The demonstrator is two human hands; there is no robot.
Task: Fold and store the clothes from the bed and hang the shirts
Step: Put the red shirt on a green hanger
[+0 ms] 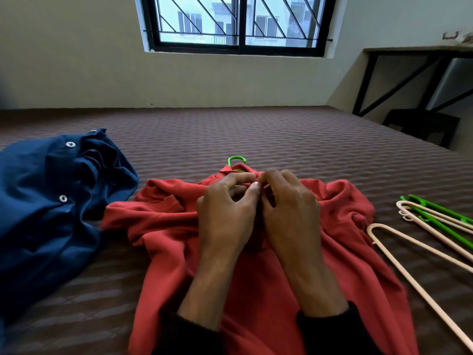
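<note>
The red shirt (256,252) lies spread on the bed (256,131) right in front of me, its long axis running from my body toward the window wall, collar at the far end and hem toward me. A green hanger hook (236,162) sticks out past the collar, pointing away from me with its open side curling to the left; the rest of that hanger is hidden inside the shirt.

My left hand (225,213) and my right hand (289,211) rest side by side on the chest of the shirt just below the collar. Both have their fingers curled in and meet at the fingertips, pinching the red cloth at the neck opening. I cannot tell whether a button sits between them, since my fingers cover that spot.

To my left a blue shirt (51,201) lies crumpled, near the red one, with two white buttons showing on its front. Its long axis runs roughly toward me and away, though the bunching makes that loose.

To my right, well apart from my hands, spare hangers (435,226) lie on the bed: cream ones and a green one, with their hooks pointing left toward the red shirt and their bodies running off the right edge.

I can read no label, brand or writing on anything here.
</note>
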